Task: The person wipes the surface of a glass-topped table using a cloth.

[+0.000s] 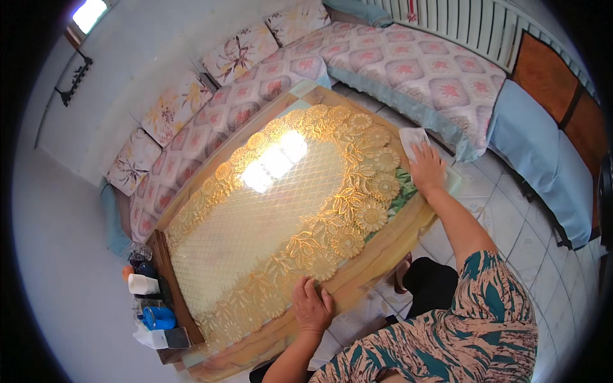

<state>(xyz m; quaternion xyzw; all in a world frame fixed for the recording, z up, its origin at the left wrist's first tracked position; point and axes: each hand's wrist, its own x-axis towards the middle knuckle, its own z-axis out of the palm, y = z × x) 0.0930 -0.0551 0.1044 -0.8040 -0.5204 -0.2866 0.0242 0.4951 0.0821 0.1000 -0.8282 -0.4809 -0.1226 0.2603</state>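
The right hand's (426, 167) fingers lie spread and flat, pressing a white cloth (412, 138) against the far corner of the table (383, 246); they pinch nothing, only bear down on it. The cloth peeks out beyond the fingertips, bunched a little, right at the table's edge. The left hand (311, 305) rests with fingers extended and close together on the near edge of the table, on the gold lace cover (281, 210), holding nothing, seemingly just steadying.

The cloth looks soft, light and limp; I'd judge it folds and slides easily under a flat palm and is best kept by pressing from above or gathering it in the fingers. The table top under the lace seems glossy, since window light glares off its middle, so the cloth should glide. The lace has a raised flower border that might catch it.

Past the table's far side runs a long sofa (396, 70) with floral cushions, close to that edge. Beside the table's right side there is tiled floor (511, 230) with open room. At the table's left end sits a clutter of small things, among them a blue bottle (158, 316) and a white cup (142, 285), crowding that end.
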